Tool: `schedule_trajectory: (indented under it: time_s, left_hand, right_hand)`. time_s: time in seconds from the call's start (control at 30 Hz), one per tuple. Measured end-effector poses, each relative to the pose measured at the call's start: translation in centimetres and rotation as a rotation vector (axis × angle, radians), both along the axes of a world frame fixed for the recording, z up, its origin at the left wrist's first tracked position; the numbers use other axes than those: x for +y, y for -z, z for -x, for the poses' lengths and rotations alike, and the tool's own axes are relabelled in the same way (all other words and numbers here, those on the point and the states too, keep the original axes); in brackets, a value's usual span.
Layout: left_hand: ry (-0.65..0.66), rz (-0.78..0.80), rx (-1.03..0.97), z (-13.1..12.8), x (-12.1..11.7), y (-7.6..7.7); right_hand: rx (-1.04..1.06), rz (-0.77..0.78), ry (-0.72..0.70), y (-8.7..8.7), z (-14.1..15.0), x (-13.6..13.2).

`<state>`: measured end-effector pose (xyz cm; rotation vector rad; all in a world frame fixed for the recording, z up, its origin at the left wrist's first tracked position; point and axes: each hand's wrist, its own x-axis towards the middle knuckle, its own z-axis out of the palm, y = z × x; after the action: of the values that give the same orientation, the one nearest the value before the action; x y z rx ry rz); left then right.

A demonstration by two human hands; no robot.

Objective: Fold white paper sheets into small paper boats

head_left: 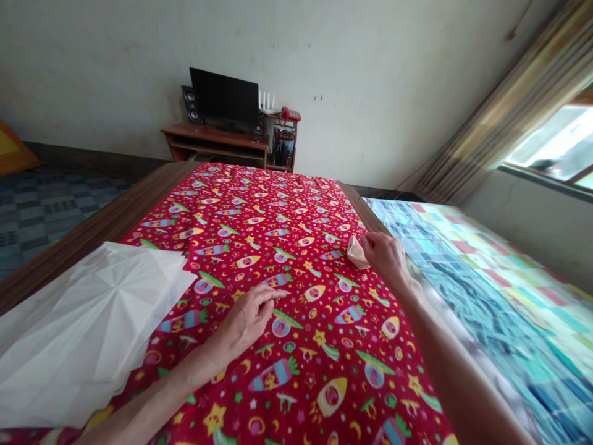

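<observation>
Small folded cream piece (356, 253), paper or thin cloth, can't tell which: sits at the far right part of the red rocket-print tablecloth (301, 346), at the fingertips of the right hand (383, 250). Right hand is the nearer one, touching it; the piece lies just to that hand's left. Its long axis slants, upper left to lower right in the view. Seen from the left hand (250, 312), it is off to the right and farther out, well apart.

Right hand: fingers curled in, pinching the piece's edge. Whether the piece rests on the cloth or is lifted, can't tell. Left hand: loosely half-curled, index stretched toward the right, nothing seen in it, low over or on the cloth. Left of it, a stack of creased white sheets (109, 296), fold lines fanning from one centre on top.

Counts: hands 2, folded piece 1, stack 1 (several sheets, number unreadable), tablecloth 1, wooden table 1 (111, 222). Back wall: desk 1 (217, 135), monitor 1 (225, 96), speakers 2 (189, 105), red telephone 1 (290, 114), white router 1 (267, 111).
</observation>
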<state>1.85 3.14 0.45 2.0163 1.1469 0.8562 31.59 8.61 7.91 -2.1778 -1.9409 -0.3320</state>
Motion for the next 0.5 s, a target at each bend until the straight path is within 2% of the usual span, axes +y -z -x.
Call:
schedule_trajectory:
  time_s: [0.03,0.07,0.17,0.27,0.33,0.4,0.5]
  left_hand:
    - [0.003,-0.002,0.003,0.1,0.0,-0.2]
    - [0.008,-0.014,0.011,0.3,-0.1,-0.5]
    - [0.017,-0.136,0.056,2.0,-0.1,-1.8]
    - [-0.073,-0.289,0.144,5.5,-0.5,-2.9]
    - [-0.138,-0.341,0.235,8.8,-1.1,-2.9]
    - [-0.196,-0.341,0.345,12.5,-2.2,-2.1]
    - [-0.359,-0.323,0.42,17.6,-4.3,0.4]
  right_hand:
    - [0.031,-0.093,-0.083,0.3,0.9,-1.1]
    - [0.077,-0.125,-0.214,0.9,1.9,-2.3]
    - [0.201,-0.06,-0.523,3.5,5.3,-6.2]
    - [0.225,0.031,-0.64,6.3,8.1,-9.0]
    - [0.237,0.051,-0.657,7.5,9.1,-9.9]
    - [0.224,0.047,-0.657,8.0,9.4,-10.1]
    - [0.212,0.054,-0.65,8.1,9.3,-9.9]
